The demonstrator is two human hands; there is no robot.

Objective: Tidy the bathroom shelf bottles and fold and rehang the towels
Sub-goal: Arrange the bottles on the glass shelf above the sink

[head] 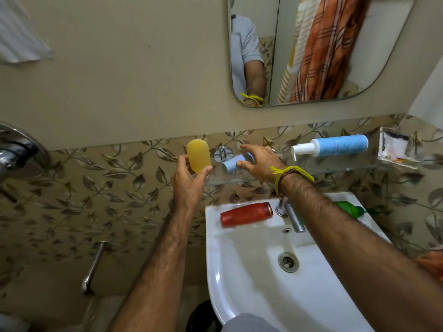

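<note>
My left hand (189, 185) grips a yellow bottle (198, 155), held up just left of the glass shelf (239, 181). My right hand (260, 161) reaches over the shelf with its fingers and thumb around a small light-blue bottle (231, 165) lying on its side. Further right on the shelf lies a blue pump bottle (335, 145) with a white nozzle. A red bottle (245, 213) lies on the sink's back ledge, and a green bottle (351, 209) lies behind my right forearm. A white towel (19, 37) hangs at the top left. The mirror reflects an orange checked towel (328, 49).
The white sink (251, 283) stands below the shelf, its chrome tap (293, 216) between the red and green bottles. A soap dish (395, 149) hangs on the wall at the right. The mirror (383, 75) is above. Chrome shower fittings (16, 152) are on the left wall.
</note>
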